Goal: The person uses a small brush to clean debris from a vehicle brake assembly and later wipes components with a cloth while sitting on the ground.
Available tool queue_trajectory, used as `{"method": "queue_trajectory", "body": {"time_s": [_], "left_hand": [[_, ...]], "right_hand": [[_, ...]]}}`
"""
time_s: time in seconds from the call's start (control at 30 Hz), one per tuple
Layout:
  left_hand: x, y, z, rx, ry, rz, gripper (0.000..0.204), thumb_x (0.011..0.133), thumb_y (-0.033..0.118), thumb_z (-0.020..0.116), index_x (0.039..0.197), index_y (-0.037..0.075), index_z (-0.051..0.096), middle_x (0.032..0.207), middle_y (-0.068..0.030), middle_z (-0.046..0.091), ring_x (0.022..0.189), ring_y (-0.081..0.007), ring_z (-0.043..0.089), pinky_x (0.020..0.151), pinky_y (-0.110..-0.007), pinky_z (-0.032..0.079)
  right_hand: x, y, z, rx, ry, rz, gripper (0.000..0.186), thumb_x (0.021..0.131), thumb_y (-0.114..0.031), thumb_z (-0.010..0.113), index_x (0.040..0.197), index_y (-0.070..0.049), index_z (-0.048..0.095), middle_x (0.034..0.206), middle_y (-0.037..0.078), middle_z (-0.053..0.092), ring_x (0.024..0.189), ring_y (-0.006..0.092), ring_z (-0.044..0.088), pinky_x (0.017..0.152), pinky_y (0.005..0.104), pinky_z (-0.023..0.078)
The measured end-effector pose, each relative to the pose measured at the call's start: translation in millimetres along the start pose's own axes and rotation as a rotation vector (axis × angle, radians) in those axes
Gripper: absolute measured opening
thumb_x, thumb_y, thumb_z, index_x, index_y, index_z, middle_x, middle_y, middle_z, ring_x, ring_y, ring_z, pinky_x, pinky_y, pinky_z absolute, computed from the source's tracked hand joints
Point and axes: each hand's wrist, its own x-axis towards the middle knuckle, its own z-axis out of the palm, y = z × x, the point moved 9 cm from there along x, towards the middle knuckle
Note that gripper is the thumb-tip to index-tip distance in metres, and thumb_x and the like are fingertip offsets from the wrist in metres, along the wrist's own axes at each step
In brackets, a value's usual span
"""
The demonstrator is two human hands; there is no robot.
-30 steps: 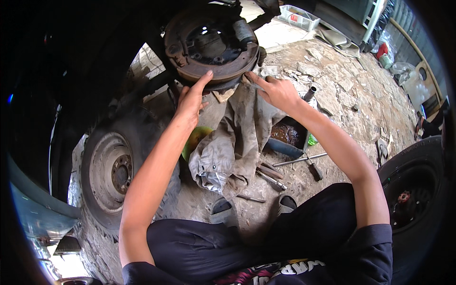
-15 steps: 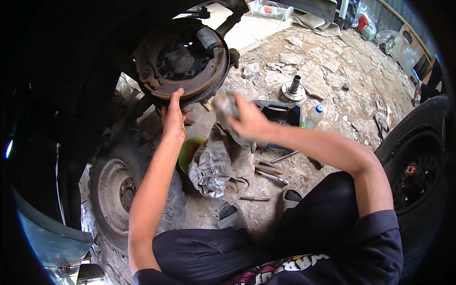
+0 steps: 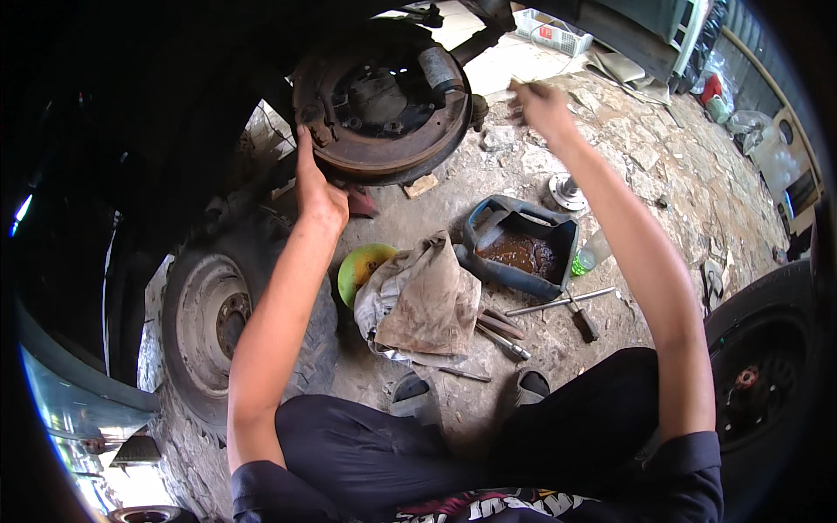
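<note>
A rusty round drum brake assembly [image 3: 392,166], with curved brake shoes and a grey cylinder, hangs under the vehicle at upper centre. My left hand [image 3: 320,196] grips its lower left edge, thumb up along the front and the other fingers mostly hidden. To the right of the brake, my right hand [image 3: 544,112] is raised above the stony ground with its fingers loosely bent and apart, holding nothing visible. A dirty beige rag [image 3: 432,301] lies heaped on a grey-white cloth [image 3: 373,301] beside a green bowl [image 3: 350,277].
A cut-open blue container [image 3: 540,283] holds dark brown liquid. Around it are a plastic bottle [image 3: 595,253], a metal hub [image 3: 568,192], a screwdriver [image 3: 584,322] and a metal bar [image 3: 562,301]. Large tyres stand left [image 3: 196,340] and right [image 3: 750,331].
The rag has left my right hand and lies on the cloth heap. That hand has moved up and right. My left hand has shifted to the brake's left edge as the view turned.
</note>
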Motion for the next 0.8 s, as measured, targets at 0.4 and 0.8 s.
{"method": "queue_trajectory", "body": {"time_s": [0.4,0.8], "left_hand": [[-10.0,-4.7,-8.9,0.000,0.115,-0.107,0.087,0.095,0.069,0.038,0.156,0.012,0.014,0.161,-0.0113,0.015,0.148,-0.0315,0.017,0.115,-0.062,0.019],[-22.3,-35.6,-13.5,-0.054,0.264,-0.190,0.110,0.082,0.077,0.054,0.157,0.016,0.001,0.161,-0.0163,-0.004,0.149,-0.0372,0.006,0.112,-0.064,0.025]], "right_hand": [[51.1,-14.9,84.1,0.309,-0.054,0.116,0.075,0.100,-0.055,0.045,0.126,0.015,0.053,0.118,0.025,0.063,0.106,0.0288,0.061,0.094,0.0374,0.047],[52.3,11.7,102.8,0.494,0.159,0.192,0.050,0.093,-0.041,0.062,0.108,0.006,0.069,0.099,0.020,0.071,0.095,0.0313,0.067,0.085,0.0382,0.049]]}}
